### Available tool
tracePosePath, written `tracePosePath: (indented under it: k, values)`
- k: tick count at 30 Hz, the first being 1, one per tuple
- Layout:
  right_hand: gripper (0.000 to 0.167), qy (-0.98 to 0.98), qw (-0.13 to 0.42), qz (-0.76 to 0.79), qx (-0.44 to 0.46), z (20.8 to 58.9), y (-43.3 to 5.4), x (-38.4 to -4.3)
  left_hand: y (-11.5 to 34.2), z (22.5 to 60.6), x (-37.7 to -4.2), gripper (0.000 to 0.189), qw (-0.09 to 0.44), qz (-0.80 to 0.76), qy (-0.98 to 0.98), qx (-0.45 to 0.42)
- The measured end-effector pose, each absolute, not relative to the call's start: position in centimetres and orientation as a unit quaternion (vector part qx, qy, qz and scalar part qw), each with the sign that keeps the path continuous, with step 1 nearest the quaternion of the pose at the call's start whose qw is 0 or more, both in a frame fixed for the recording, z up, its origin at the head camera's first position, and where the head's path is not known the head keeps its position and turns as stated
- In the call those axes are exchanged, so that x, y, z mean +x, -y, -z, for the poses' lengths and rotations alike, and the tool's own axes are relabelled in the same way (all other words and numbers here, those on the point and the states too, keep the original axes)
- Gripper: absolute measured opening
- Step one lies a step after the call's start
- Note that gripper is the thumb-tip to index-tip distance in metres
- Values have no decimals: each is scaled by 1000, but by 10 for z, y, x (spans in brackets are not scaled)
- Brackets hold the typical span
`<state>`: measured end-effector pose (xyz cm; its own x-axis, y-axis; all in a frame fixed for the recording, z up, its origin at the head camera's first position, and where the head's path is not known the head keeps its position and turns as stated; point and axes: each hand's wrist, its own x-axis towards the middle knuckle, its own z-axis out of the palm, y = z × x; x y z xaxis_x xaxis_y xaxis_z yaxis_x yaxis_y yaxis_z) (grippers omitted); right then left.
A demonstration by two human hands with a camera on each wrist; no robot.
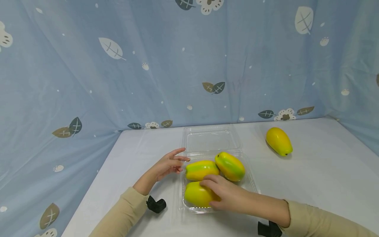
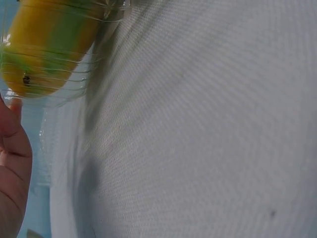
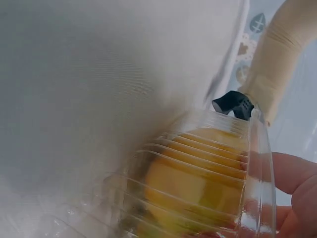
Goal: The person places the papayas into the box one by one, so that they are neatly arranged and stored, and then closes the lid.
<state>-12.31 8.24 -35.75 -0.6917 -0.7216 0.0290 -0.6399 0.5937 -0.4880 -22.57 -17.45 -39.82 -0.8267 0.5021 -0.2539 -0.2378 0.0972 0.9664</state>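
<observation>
A clear plastic clamshell box point(image 1: 251, 187) stands with its lid laid back on a white table. In its tray lie three yellow-green papayas: one at the back right point(image 1: 230, 166), one at the back left point(image 1: 201, 170) and one at the front point(image 1: 196, 194). My right hand point(image 1: 229, 194) holds the front papaya by its right end, fingers over the top and thumb low. Through the ribbed box wall, the right wrist view shows a papaya point(image 3: 198, 183). Beside the tray's left edge my left hand point(image 1: 168, 165) has loose, spread fingers, holding nothing.
Another yellow papaya point(image 1: 279, 141) lies on the table at the back right. The open lid point(image 1: 211, 140) reaches toward a blue patterned curtain point(image 1: 177, 65) behind the table. Black devices sit at the left wrist point(image 1: 156, 204) and right wrist point(image 1: 269, 228).
</observation>
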Motion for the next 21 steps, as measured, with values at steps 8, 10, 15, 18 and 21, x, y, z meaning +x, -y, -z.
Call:
tracePosePath:
  k: [8, 10, 15, 18, 21]
  values:
    - [48, -882, 111, 294, -351, 362, -85, -126, 174, 397, -225, 66, 281, -662, -687, 100]
    - [47, -880, 115, 307, -345, 363, -85, -126, 173, 398, -226, 66, 282, -663, -687, 100]
    - [45, -882, 96, 302, -348, 365, -83, -124, 173, 397, -226, 67, 283, -662, -687, 99]
    - [43, -881, 90, 308, -348, 366, -83, -124, 173, 396, -226, 67, 283, -660, -689, 97]
    - [42, -878, 86, 313, -351, 366, -82, -124, 173, 394, -226, 67, 283, -660, -690, 91]
